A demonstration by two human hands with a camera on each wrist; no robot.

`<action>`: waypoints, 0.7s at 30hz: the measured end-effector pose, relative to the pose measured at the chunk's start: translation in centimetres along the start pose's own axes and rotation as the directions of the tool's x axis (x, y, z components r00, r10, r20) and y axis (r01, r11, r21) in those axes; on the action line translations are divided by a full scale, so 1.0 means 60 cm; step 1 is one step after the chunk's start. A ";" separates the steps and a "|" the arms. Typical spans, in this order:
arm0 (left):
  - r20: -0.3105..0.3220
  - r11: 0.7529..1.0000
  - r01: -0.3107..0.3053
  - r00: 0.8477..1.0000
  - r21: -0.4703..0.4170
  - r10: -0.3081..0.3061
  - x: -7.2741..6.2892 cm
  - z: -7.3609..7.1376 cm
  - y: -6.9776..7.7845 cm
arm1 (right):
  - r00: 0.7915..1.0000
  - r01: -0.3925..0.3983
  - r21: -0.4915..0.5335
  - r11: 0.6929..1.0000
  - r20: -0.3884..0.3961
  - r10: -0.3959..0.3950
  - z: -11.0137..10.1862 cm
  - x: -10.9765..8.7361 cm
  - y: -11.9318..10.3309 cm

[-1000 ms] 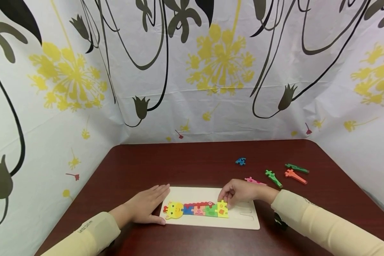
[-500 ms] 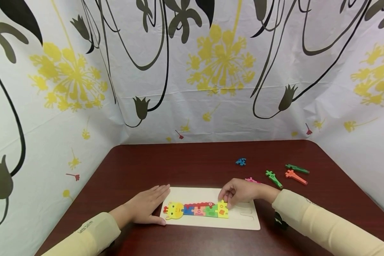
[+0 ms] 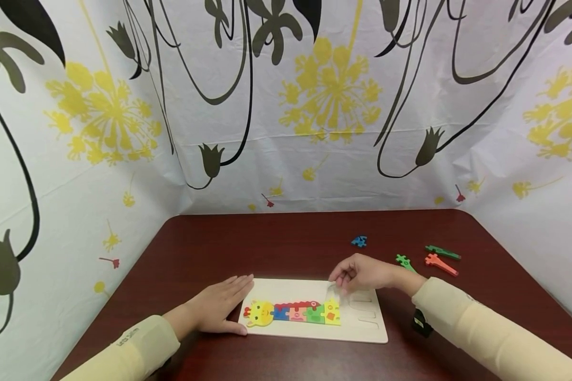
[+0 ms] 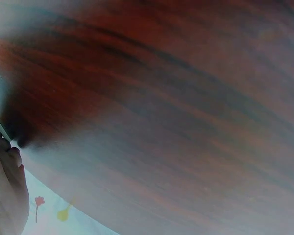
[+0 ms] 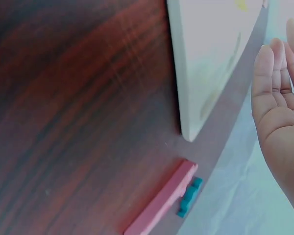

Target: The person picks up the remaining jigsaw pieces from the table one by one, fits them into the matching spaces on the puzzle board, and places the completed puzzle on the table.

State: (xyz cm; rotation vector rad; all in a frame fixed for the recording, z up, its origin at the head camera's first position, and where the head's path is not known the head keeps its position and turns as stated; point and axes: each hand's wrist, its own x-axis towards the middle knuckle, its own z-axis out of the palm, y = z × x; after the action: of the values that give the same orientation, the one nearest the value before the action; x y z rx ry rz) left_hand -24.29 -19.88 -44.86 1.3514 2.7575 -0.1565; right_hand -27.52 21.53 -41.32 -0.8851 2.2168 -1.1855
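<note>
In the head view a pale puzzle board (image 3: pixel 291 288) lies on the table, bearing a yellow giraffe head (image 3: pixel 260 313) with a red mane (image 3: pixel 296 305). To its right run blue, pink and green neck pieces, then a yellow piece (image 3: pixel 332 313). My left hand (image 3: pixel 219 304) rests flat on the board's left edge, thumb at the lower corner. Just above the yellow piece, my right hand (image 3: pixel 362 272) hovers over the board's upper right. The right wrist view shows its fingers (image 5: pixel 264 68) loosely bent with nothing between them.
Beyond the board lie a blue piece (image 3: pixel 359 241), a light green piece (image 3: pixel 404 261), a dark green piece (image 3: pixel 443 252) and an orange piece (image 3: pixel 440 263). A pink piece (image 5: pixel 161 198) shows in the right wrist view. Patterned white cloth (image 3: pixel 286 174) surrounds the table (image 3: pixel 267 243).
My right hand has left the yellow piece and moved up and slightly right, now covering the pink piece in the head view. The left hand has stayed in place.
</note>
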 end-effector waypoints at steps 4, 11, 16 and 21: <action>0.003 1.000 0.007 1.000 -0.009 -0.007 0.000 -0.001 0.001 | 1.000 -0.016 0.036 0.999 -0.023 0.017 -0.013 -0.003 0.000; -0.003 1.000 -0.001 1.000 -0.014 0.001 -0.001 0.000 0.001 | 0.996 -0.037 0.053 0.998 -0.084 0.041 -0.038 -0.008 0.000; -0.026 1.000 -0.014 1.000 -0.005 0.014 -0.002 0.001 0.000 | 0.984 -0.042 0.033 0.999 -0.170 0.047 -0.059 -0.013 -0.001; -0.045 1.000 -0.023 0.999 -0.002 0.022 -0.002 0.002 0.000 | 0.965 -0.063 0.032 0.997 -0.254 0.069 -0.083 -0.017 0.009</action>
State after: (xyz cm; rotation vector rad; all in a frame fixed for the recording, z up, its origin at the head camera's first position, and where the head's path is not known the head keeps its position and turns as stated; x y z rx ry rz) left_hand -24.20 -19.99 -44.99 1.4023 2.7771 -0.1233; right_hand -30.27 25.22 -39.11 -0.6741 2.4078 -1.3561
